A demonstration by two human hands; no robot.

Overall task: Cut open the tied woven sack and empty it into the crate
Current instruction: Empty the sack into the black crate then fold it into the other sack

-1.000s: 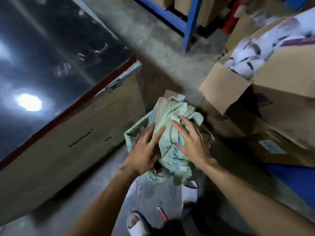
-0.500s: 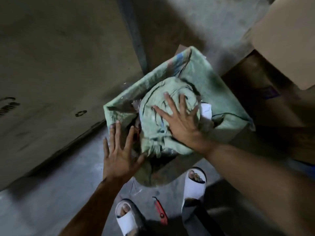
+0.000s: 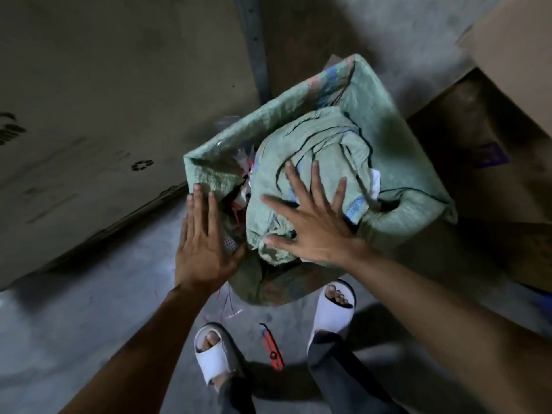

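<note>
We are pressing our right hand point(image 3: 313, 228), fingers spread flat, onto the bunched green woven sack point(image 3: 310, 162) standing on the floor. Our left hand point(image 3: 203, 246), also flat, is resting against its left edge. Red utility knife point(image 3: 273, 348) is lying between our sandals.

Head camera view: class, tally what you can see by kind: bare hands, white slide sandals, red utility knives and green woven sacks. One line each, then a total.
Bare hands: 2 (left hand, right hand)
White slide sandals: 2 (left sandal, right sandal)
Red utility knives: 1 (utility knife)
Green woven sacks: 1 (woven sack)
Total: 6
</note>
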